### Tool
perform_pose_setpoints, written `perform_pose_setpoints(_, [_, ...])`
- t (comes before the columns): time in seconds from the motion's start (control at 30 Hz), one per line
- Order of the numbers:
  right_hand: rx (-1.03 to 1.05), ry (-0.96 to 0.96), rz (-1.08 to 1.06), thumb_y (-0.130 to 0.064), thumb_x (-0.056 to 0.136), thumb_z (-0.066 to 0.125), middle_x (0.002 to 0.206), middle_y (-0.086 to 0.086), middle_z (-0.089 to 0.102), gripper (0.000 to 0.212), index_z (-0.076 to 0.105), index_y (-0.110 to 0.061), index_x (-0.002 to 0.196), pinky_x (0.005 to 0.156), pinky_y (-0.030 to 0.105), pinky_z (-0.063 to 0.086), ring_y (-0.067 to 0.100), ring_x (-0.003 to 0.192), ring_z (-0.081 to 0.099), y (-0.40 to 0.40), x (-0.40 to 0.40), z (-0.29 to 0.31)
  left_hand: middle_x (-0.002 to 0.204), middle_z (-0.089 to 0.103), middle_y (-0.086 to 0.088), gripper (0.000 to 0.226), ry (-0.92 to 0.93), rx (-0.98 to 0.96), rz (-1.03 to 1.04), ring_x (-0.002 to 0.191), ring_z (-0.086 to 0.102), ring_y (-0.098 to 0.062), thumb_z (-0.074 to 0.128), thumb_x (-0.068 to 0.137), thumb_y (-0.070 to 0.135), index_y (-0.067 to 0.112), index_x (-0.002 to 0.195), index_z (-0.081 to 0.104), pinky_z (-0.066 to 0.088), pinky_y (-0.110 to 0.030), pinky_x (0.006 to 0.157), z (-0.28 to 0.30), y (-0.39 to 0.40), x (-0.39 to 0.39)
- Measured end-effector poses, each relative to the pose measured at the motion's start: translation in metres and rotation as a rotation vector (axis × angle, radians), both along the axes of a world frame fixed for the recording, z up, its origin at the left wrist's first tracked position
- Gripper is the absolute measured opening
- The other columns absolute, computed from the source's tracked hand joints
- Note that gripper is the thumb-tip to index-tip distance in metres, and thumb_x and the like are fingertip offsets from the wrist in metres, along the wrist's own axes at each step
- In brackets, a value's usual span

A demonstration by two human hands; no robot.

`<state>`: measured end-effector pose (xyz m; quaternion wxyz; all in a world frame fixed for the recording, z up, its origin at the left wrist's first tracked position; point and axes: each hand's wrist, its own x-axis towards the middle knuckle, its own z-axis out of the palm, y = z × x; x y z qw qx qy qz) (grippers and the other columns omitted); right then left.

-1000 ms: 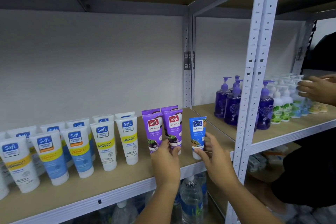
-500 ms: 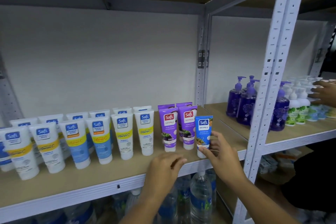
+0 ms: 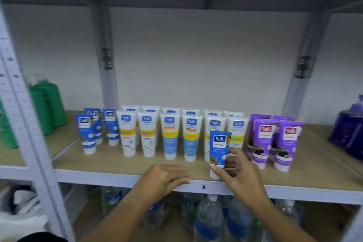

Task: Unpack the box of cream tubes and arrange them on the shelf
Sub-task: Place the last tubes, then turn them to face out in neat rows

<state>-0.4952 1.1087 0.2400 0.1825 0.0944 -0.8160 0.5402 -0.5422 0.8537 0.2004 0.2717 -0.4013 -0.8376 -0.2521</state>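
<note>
Right hand (image 3: 238, 175) pinched small blue Safi Naturals plastic tube (image 3: 219, 153) upright, near front edge of tan wooden shelf (image 3: 117, 163). Left hand (image 3: 167, 178) just beside, fingers loosely curled, holding nothing, resting on shelf's edge.

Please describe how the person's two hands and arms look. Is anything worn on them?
Both forearms are bare as far as the picture shows; no sleeves reach them. The left hand and the right hand have no gloves, and no rings, watch or bracelet can be seen. The nails look short and unpainted.
</note>
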Motion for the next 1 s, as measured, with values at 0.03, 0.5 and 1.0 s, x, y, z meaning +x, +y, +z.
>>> perform_pose_setpoints(0.03, [0.004,0.008,0.018,-0.026,0.075,0.083,0.095,-0.016,0.072,0.046,0.054,-0.035,0.108,0.075,0.030,0.059,0.009,0.085,0.071,-0.014,-0.004,0.000,0.114,0.072,0.014,0.031,-0.014,0.018,0.021,0.108,0.063,0.007,0.063,0.092,0.043,0.021,0.109,0.078,0.046,-0.013,0.100,-0.001,-0.015,0.001])
perform_pose_setpoints(0.5, [0.088,0.032,0.165,-0.034,0.073,0.084,0.093,-0.019,0.071,0.043,0.054,-0.038,0.104,0.076,0.019,0.057,-0.006,0.084,0.067,-0.198,-0.049,-0.004,0.110,0.074,0.010,0.036,-0.114,0.048,0.241,0.104,0.065,0.009,0.072,0.084,0.047,0.020,0.107,0.078,0.050,-0.015,0.096,0.012,-0.184,0.010])
perform_pose_setpoints(1.0, [0.229,0.044,0.014,-0.035,0.086,0.071,0.108,-0.001,0.069,0.034,0.056,-0.019,0.113,0.077,0.030,0.055,0.015,0.096,0.066,-0.307,-0.069,-0.007,0.112,0.073,0.011,0.043,-0.148,0.118,0.356,0.104,0.066,0.008,0.074,0.079,0.056,0.024,0.108,0.078,0.052,-0.019,0.096,0.014,-0.242,0.012])
